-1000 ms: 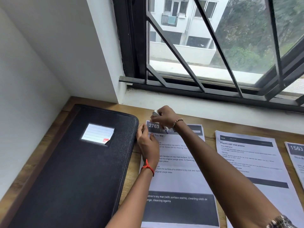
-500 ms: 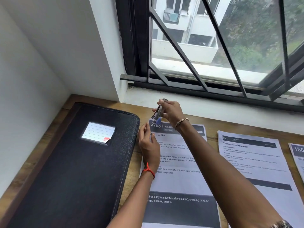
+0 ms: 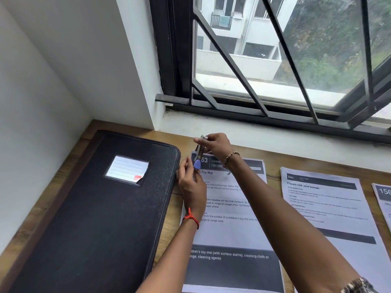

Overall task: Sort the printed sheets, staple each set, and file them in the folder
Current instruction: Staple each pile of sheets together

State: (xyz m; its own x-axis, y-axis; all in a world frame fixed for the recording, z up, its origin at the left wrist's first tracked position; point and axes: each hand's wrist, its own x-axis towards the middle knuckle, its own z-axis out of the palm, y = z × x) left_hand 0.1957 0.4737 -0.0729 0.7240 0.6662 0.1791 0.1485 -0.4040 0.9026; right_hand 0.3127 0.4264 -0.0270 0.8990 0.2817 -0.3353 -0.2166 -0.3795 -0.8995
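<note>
Up at the top left corner of the toy-mat set [image 3: 230, 231], flat on the wooden desk [image 3: 281, 159], just right of the black folder [image 3: 95, 218]. Right hand [image 3: 215, 145] raised over that corner, fingers curled round a small metal stapler [image 3: 200, 152], gripping its upper end, blue tip pointing down at the dark header strip. Touching the paper or just above it: hard to say.

Left hand [image 3: 191, 187] down at the set's left edge, resting on the sheet, fingers bent and close together, thumb and forefinger reaching up toward that blue tip. Pinching the corner or only steadying it: cannot tell from here. Red thread [image 3: 191, 217] on the left wrist, bead bracelet [image 3: 231, 156] on the right.

Folder closed, with a white lined label [image 3: 127, 169] on the cover, lower right corner curled. Further right, a second printed set [image 3: 325, 208] flat on the desk, apart from the first, and a third sheet [image 3: 383, 197] cut off by the frame edge. Barred window [image 3: 275, 60] behind.
</note>
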